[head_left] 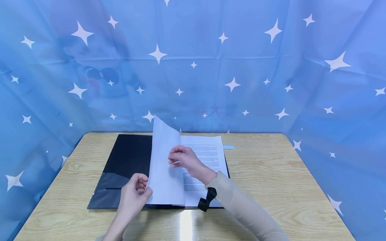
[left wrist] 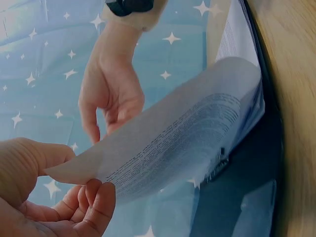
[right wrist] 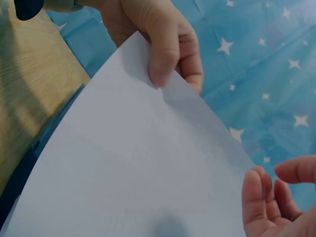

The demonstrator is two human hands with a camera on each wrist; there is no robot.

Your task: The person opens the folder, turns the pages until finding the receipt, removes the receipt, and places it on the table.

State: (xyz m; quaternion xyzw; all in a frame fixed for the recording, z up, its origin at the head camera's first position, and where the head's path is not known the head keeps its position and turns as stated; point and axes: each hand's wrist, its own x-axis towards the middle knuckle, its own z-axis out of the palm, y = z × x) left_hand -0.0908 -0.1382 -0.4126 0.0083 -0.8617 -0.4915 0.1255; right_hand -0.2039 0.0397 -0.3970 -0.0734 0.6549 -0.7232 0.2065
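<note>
A black folder (head_left: 131,150) lies spread on the table, with printed sheets (head_left: 202,155) on its right side. One white sheet (head_left: 166,174) stands raised in a curve, bent toward the left. My left hand (head_left: 134,192) pinches its lower left corner between thumb and fingers, as the left wrist view also shows. Over the sheet's right part is my right hand (head_left: 188,162), its fingers loosely bent and the thumb apart from them. In the right wrist view the right fingertips (right wrist: 254,185) are at the sheet's edge; whether they touch it I cannot tell.
A pale blue tab (head_left: 228,147) sticks out at the folder's right edge. The folder's left side has a clear pocket (head_left: 108,195). A black bow-like piece (head_left: 207,199) hangs at the right wrist. Behind the wooden table (head_left: 271,174) hangs a blue star-patterned curtain (head_left: 205,83).
</note>
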